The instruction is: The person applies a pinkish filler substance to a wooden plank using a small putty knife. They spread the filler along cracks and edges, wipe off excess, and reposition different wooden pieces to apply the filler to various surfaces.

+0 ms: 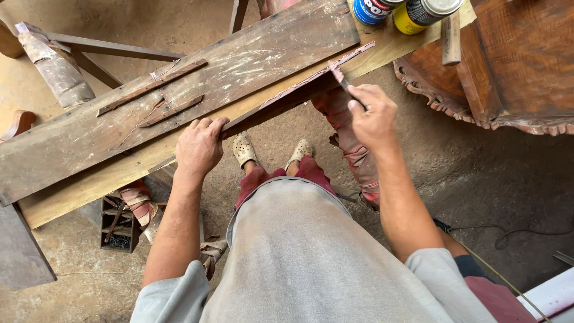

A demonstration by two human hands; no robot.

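My left hand (199, 145) grips the near end of a thin, dark wooden strip (287, 98) held on edge against the side of a pale plank (89, 185). At the strip's far end my right hand (373, 116) pinches a small flat tool (342, 81), a brush or blade, with its tip on the strip. A wide worn board (179, 96) lies on the plank with two narrow wood slats (152, 87) resting on it.
Two cans, one blue (371, 9) and one yellow (418, 13), stand at the plank's far end. A carved brown furniture piece (508, 72) fills the top right. A small crate (118, 224) sits on the dirt floor under the plank. A cable (526, 234) lies at right.
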